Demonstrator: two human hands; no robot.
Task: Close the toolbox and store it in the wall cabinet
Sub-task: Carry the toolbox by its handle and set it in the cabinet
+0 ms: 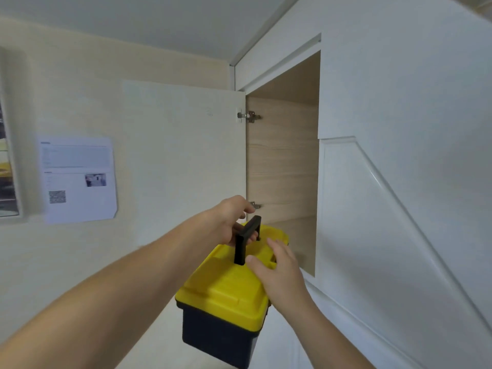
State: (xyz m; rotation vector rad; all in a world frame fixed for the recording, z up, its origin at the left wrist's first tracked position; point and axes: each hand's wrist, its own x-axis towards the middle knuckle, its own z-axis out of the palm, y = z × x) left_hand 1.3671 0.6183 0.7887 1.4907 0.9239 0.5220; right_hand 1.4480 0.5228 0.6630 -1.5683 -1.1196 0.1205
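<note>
Fingers [251, 209] of the left hand [229, 221] curl loosely by the black handle [246, 239], w/ grip not clearly closed, while the right hand [277, 275] lies open against the yellow lid [226, 286]. Lid looks shut; the toolbox [226, 307] sits tilted just below the open wall cabinet [282, 161], front end near its floor. Risk: w/o a firm hold it could slip off the cabinet edge, or catch the door [186, 155].

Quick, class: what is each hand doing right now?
Left hand: closed on the toolbox handle.
Right hand: open, fingers resting on the yellow lid, gripping nothing.
</note>
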